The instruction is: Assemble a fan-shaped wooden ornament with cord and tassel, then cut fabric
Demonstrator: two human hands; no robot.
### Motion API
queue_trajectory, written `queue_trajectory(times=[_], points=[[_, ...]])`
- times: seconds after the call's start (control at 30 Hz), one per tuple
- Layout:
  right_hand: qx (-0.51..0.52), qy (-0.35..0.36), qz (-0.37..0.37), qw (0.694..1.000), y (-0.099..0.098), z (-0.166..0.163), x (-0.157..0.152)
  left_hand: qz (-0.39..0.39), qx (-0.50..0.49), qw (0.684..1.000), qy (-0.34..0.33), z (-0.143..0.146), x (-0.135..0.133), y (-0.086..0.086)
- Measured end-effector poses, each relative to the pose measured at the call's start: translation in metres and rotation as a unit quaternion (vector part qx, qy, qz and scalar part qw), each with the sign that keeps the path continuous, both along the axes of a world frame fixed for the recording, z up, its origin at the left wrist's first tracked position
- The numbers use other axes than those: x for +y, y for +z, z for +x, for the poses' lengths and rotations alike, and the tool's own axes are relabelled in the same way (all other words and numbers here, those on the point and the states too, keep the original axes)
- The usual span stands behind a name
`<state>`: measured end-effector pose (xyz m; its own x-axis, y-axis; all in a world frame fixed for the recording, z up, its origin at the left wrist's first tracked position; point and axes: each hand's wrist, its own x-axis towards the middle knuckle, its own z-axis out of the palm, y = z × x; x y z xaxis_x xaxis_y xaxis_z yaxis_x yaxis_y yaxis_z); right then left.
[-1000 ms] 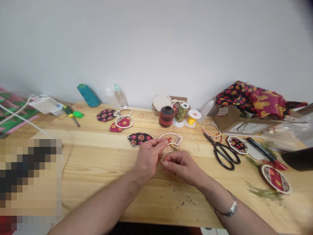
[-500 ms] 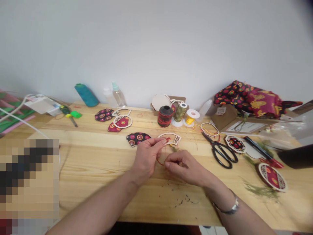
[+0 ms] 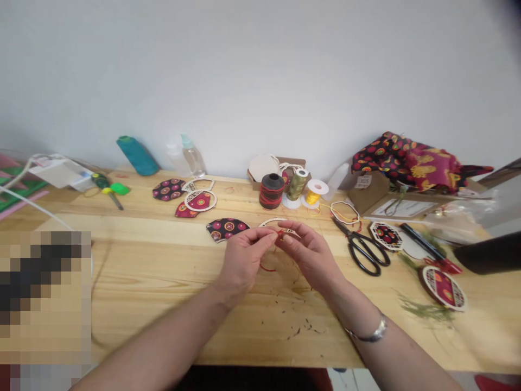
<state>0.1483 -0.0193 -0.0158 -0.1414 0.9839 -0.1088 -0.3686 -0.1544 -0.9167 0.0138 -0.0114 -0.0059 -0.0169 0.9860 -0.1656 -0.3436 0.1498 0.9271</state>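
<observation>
My left hand [image 3: 244, 258] and my right hand [image 3: 309, 252] meet over the middle of the wooden table [image 3: 163, 293]. Both pinch a thin red thread [image 3: 280, 233] between thumb and fingertips. A loop of that thread hangs down to the table by my left hand. Just behind my fingers lies a pale fan-shaped wooden frame [image 3: 272, 222], partly hidden by them. A dark fan-shaped fabric piece [image 3: 226, 228] with round patterns lies to its left. My right wrist wears a silver bracelet [image 3: 368, 332].
Black scissors [image 3: 360, 245] lie right of my hands. Thread spools [image 3: 272, 191] stand at the back centre, with a teal cone [image 3: 137, 156] and a clear bottle [image 3: 190, 156] further left. Patterned cloth [image 3: 411, 160] and a cardboard box sit back right. More framed pieces lie at right [image 3: 443, 287].
My right hand has moved up and away from me to join my left hand at the thread. The view has shifted slightly, so the table's things sit a little further left.
</observation>
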Motion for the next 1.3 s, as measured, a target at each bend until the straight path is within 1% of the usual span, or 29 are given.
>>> queue_trajectory(times=[0.1, 0.27, 0.4, 0.53, 0.63, 0.77, 0.9, 1.0, 1.1, 1.2, 1.3], points=[[0.01, 0.003, 0.006, 1.0, 0.002, 0.0, 0.001, 0.001, 0.01, 1.0, -0.018, 0.0, 0.0, 0.002], [-0.003, -0.044, 0.0, 0.999, 0.005, -0.001, 0.002, 0.037, 0.056, 0.996, -0.057, -0.001, -0.003, -0.001], [-0.017, -0.044, 0.011, 0.999, 0.004, -0.001, 0.002, 0.063, 0.126, 0.988, -0.065, -0.003, -0.005, -0.002], [-0.006, -0.03, 0.025, 0.999, 0.003, -0.002, 0.001, 0.136, 0.183, 0.972, -0.049, -0.003, -0.005, 0.003], [-0.023, -0.024, 0.014, 0.999, 0.005, -0.002, 0.0, 0.18, 0.222, 0.958, -0.025, -0.004, -0.005, 0.004], [-0.094, -0.005, -0.007, 0.996, 0.007, 0.0, 0.0, 0.226, 0.249, 0.942, -0.023, -0.004, -0.005, -0.002], [-0.143, -0.023, 0.008, 0.989, 0.006, 0.001, 0.001, 0.271, 0.276, 0.922, -0.026, -0.005, -0.007, -0.009], [-0.154, -0.032, 0.019, 0.987, 0.006, 0.001, 0.002, 0.29, 0.312, 0.904, -0.026, -0.006, -0.008, -0.011], [-0.153, -0.036, 0.027, 0.987, 0.006, 0.0, 0.003, 0.293, 0.342, 0.892, -0.021, -0.007, -0.008, -0.011], [-0.145, -0.038, 0.019, 0.989, 0.007, -0.001, 0.002, 0.285, 0.368, 0.885, 0.001, -0.007, -0.007, -0.011], [-0.149, -0.02, 0.0, 0.989, 0.009, -0.001, 0.0, 0.28, 0.377, 0.882, 0.029, -0.008, -0.006, -0.012]])
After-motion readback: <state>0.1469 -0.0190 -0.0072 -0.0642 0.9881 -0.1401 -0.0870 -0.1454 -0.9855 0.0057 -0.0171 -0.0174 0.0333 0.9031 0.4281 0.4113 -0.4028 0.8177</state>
